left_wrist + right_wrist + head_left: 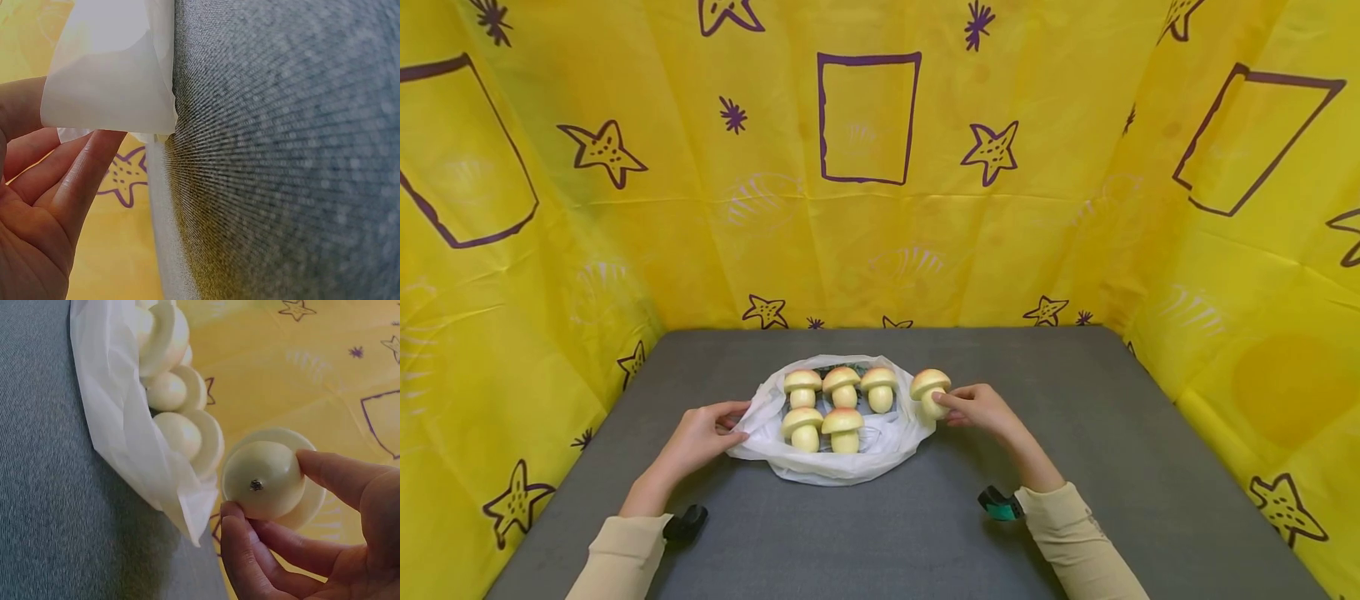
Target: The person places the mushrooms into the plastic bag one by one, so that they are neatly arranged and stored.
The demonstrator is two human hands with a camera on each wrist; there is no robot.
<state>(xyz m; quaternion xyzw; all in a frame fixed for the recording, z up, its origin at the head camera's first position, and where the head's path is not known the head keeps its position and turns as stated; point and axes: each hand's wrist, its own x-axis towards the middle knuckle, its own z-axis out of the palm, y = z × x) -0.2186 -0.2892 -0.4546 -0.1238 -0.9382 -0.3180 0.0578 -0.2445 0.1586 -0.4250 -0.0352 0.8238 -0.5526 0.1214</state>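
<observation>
A white plastic bag [895, 440] lies spread on the table with several toy mushrooms [844, 430] in its mouth, pale-stemmed with orange-tinged caps. At the bag's left edge my left hand [703, 429] pinches the thin plastic between thumb and fingers; the left wrist view shows the bag's rim [112, 94] folded over the fingers. My right hand [981, 410] holds one more mushroom [929, 385] by its stem, cap up, beside the bag's right edge. In the right wrist view this mushroom [265, 475] shows its stem's underside with a small dark spot, pinched by thumb and fingertips.
Something dark green [850, 369] shows behind the mushrooms at the bag's far side. The grey table [850, 542] extends around the bag. Yellow cloth [865, 250] with purple drawings hangs at the back and both sides.
</observation>
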